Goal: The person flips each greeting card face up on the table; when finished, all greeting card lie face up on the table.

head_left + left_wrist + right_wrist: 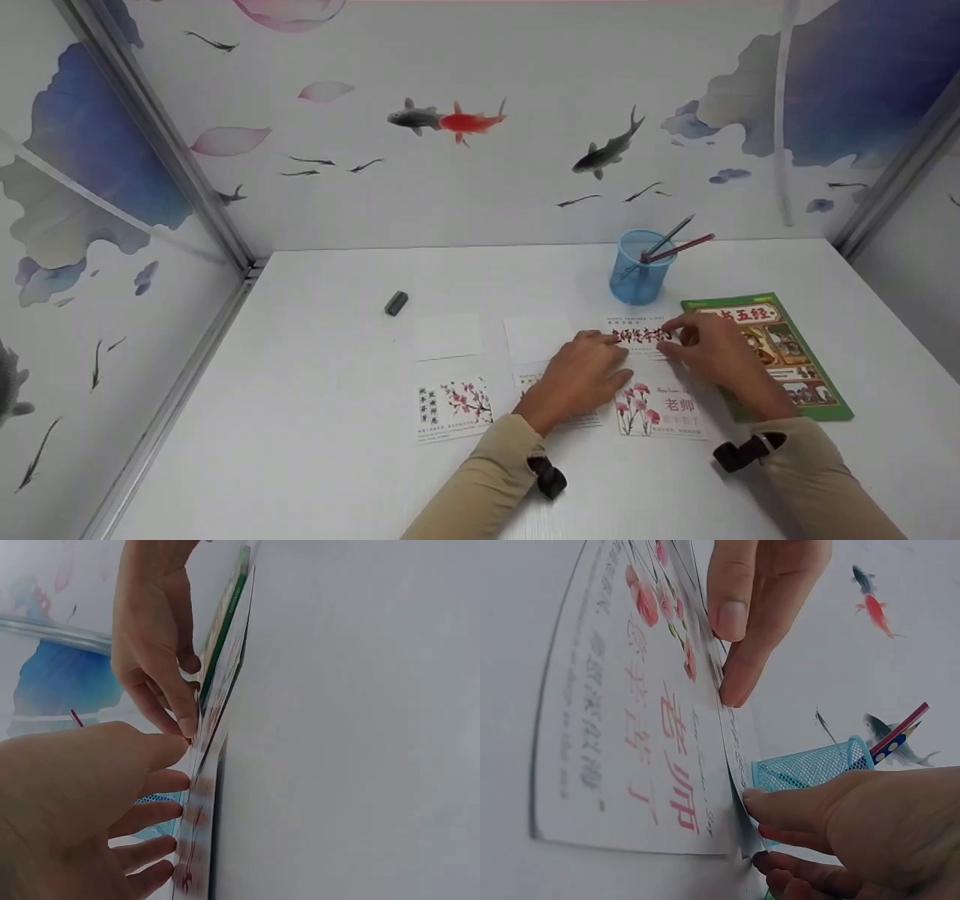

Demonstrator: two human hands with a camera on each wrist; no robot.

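A white card with dark red calligraphy [637,335] lies between both hands in the head view. My right hand [712,352] pinches its right edge with thumb and fingertips, the other fingers curled. My left hand [581,371] reaches over from the left, fingers spread and fairly straight, fingertips on the same card's left side. Below it lies a card with pink carnations [667,735], large in the right wrist view. Another printed card [529,375] is mostly hidden under my left hand. A plum-blossom card [454,409] lies further left.
Two blank white cards [446,337] sit above the printed row. A blue mesh pen cup [637,270] with pencils stands behind the cards. At the right, a green-bordered book [810,367] lies partly under my right forearm. A dark eraser-like block [396,303] rests further left.
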